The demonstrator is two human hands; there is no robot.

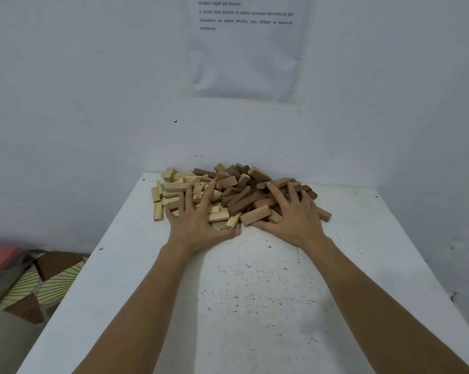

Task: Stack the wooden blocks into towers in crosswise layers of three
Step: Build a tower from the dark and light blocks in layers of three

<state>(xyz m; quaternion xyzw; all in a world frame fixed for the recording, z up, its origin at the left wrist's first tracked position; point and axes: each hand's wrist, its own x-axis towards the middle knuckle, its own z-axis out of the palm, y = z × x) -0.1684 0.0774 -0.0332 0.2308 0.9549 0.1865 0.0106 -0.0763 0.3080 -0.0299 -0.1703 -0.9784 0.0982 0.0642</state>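
Blocks (238, 197) heaped, axes every way; left hand (198, 225), right hand (295, 220) atop.

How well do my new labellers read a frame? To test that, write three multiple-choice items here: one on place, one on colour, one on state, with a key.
1. Where is the pile of wooden blocks? A. at the far end of the table, by the wall. B. at the table's near edge. C. on the floor.
2. What colours show in it? A. all pale. B. pale blocks left, darker brown blocks right. C. red and blue.
3. What are the left hand and right hand doing? A. resting spread on the pile. B. each lifting one block. C. hanging off the table.
Key: 1 A, the near tabletop holds no blocks; 2 B, the two tones meet mid-pile; 3 A, fingers lie spread across blocks, none pinched.
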